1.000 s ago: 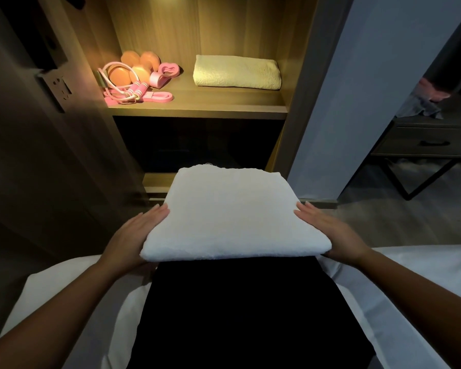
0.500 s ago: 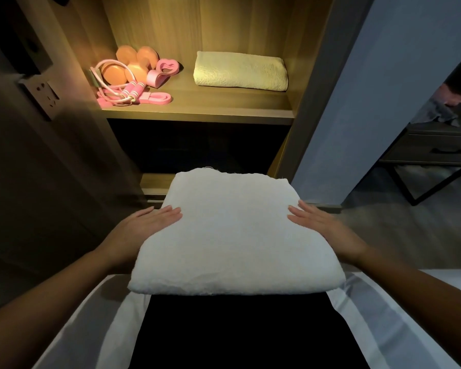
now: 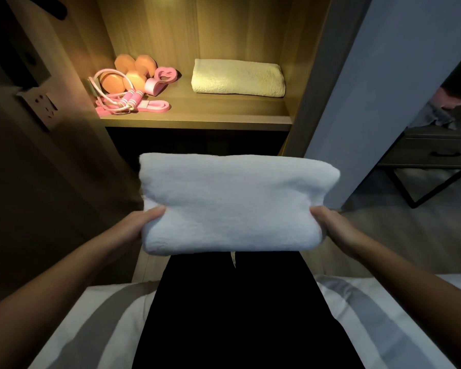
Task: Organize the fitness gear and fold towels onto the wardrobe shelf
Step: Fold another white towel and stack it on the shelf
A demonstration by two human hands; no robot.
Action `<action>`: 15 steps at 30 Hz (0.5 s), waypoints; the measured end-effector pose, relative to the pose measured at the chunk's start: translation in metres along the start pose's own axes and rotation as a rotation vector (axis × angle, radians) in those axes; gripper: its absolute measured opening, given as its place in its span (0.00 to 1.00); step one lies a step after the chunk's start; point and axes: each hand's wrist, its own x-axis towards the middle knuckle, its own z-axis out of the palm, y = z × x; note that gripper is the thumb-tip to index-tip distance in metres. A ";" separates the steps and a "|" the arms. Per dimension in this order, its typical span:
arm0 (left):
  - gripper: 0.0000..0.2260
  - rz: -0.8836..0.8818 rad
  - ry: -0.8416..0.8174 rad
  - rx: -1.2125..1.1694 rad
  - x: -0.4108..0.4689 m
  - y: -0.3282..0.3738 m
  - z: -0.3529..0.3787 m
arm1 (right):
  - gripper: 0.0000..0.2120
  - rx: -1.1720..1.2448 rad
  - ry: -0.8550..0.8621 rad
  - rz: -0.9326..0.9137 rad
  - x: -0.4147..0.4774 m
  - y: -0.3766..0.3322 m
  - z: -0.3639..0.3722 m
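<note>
A folded white towel [image 3: 234,203] hangs in the air in front of the wardrobe, below the lit shelf [image 3: 197,119]. My left hand [image 3: 141,222] grips its left edge and my right hand [image 3: 330,225] grips its right edge, fingers hidden under the cloth. On the shelf lies a folded cream towel [image 3: 237,77] at the right. At the shelf's left sit orange dumbbells [image 3: 133,70], a pink jump rope [image 3: 117,97], a pink grip trainer [image 3: 161,78] and a pink resistance band [image 3: 152,105].
A white bed [image 3: 99,323] with a grey stripe lies below my arms, a black cloth [image 3: 234,310] across it. The wardrobe's side panels flank the shelf. A dark side table [image 3: 437,153] with a drawer stands at the right on the wooden floor.
Both hands went from lying flat on the towel's sides to gripping its edges, and the towel has risen off the bed toward the wardrobe.
</note>
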 end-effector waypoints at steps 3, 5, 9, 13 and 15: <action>0.35 -0.063 0.106 0.029 0.010 -0.006 0.000 | 0.35 0.036 -0.016 0.068 0.001 -0.011 0.006; 0.36 -0.112 0.167 0.045 0.019 -0.009 0.002 | 0.54 -0.050 0.014 0.120 0.010 -0.002 0.003; 0.30 -0.153 0.299 0.048 0.024 -0.021 0.003 | 0.46 -0.058 0.110 0.158 0.009 -0.006 0.010; 0.23 -0.139 0.369 0.080 0.029 -0.027 0.009 | 0.49 -0.010 0.216 0.060 0.009 -0.007 0.020; 0.20 -0.088 0.390 0.105 0.033 -0.022 0.012 | 0.50 -0.014 0.249 0.038 0.013 -0.009 0.024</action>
